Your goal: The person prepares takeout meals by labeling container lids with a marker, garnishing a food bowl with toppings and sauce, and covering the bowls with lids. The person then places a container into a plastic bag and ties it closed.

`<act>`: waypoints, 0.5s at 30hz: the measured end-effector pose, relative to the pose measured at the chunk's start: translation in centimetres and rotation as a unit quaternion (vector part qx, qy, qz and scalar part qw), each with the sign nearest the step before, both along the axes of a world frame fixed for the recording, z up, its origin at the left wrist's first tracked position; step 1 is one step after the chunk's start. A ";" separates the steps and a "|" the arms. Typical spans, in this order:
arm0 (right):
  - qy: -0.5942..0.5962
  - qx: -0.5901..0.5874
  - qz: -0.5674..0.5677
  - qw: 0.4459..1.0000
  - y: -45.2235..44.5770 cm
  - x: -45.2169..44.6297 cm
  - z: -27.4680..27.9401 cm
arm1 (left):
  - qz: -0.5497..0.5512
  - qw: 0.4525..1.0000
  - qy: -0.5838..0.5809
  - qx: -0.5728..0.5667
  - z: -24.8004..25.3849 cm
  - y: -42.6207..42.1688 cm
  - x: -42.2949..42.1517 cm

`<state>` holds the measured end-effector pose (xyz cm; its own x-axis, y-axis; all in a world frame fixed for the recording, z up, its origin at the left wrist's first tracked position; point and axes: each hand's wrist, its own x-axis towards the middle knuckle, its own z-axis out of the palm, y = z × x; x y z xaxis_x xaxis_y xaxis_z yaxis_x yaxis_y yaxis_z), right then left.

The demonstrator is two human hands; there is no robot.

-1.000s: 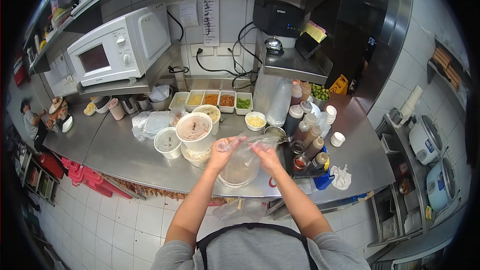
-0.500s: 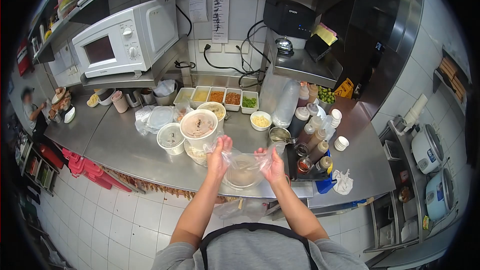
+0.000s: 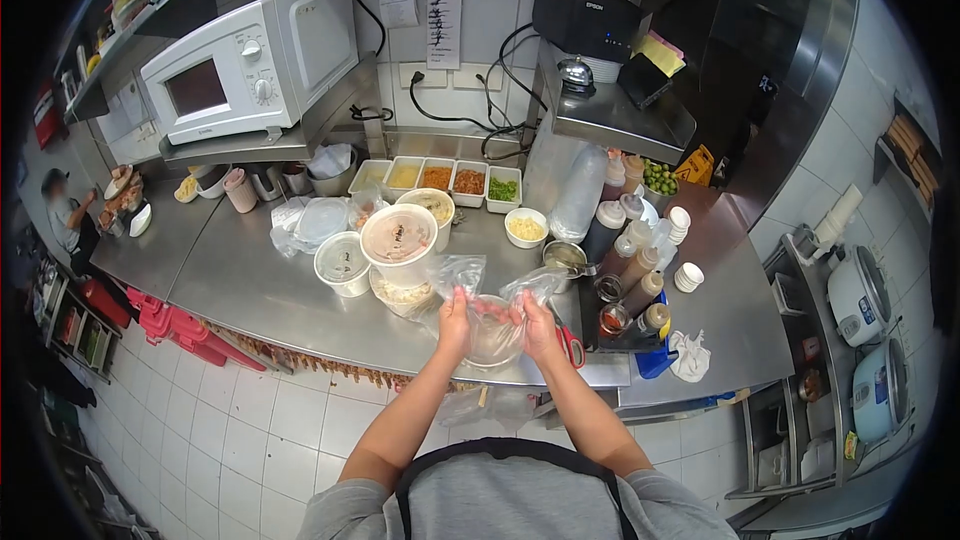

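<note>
A clear plastic bag (image 3: 461, 271) hangs between my hands above the front of the steel counter. My left hand (image 3: 454, 324) is closed on one side of its top, thumb up. On the other side, my right hand (image 3: 540, 327) grips the bunched plastic. A round see-through tub (image 3: 491, 352) shows through the bag, low between my wrists; its contents are hard to make out. Left of my left hand, a large lidded white tub (image 3: 399, 234) rests on another tub (image 3: 398, 294). A smaller lidded tub (image 3: 343, 262) stands beside them.
Red-handled scissors (image 3: 571, 348) lie right of my right hand, by a tray of sauce bottles (image 3: 637, 265). Behind are a bowl of chopped yellowish food (image 3: 525, 228) and several ingredient trays (image 3: 469, 183). A microwave (image 3: 250, 65) sits above. Another person (image 3: 66, 215) stands far left.
My hands have drawn closer together and the bag's top is more gathered, its edges now standing up above my fingers. The scissors have come into view beside my right hand.
</note>
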<state>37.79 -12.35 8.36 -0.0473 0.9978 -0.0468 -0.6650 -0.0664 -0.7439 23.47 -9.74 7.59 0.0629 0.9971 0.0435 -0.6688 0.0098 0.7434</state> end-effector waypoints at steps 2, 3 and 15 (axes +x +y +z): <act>0.018 0.035 0.024 0.999 0.8 0.7 -1.3 | 0.000 1.000 -0.022 -0.018 -0.2 0.5 -0.2; 0.038 0.068 0.047 0.996 0.6 0.6 -1.4 | 0.001 0.998 -0.044 -0.037 -0.2 0.6 -0.4; -0.568 0.301 0.049 0.765 0.9 -1.7 1.8 | -0.153 0.815 0.476 0.292 9.8 -0.1 -0.3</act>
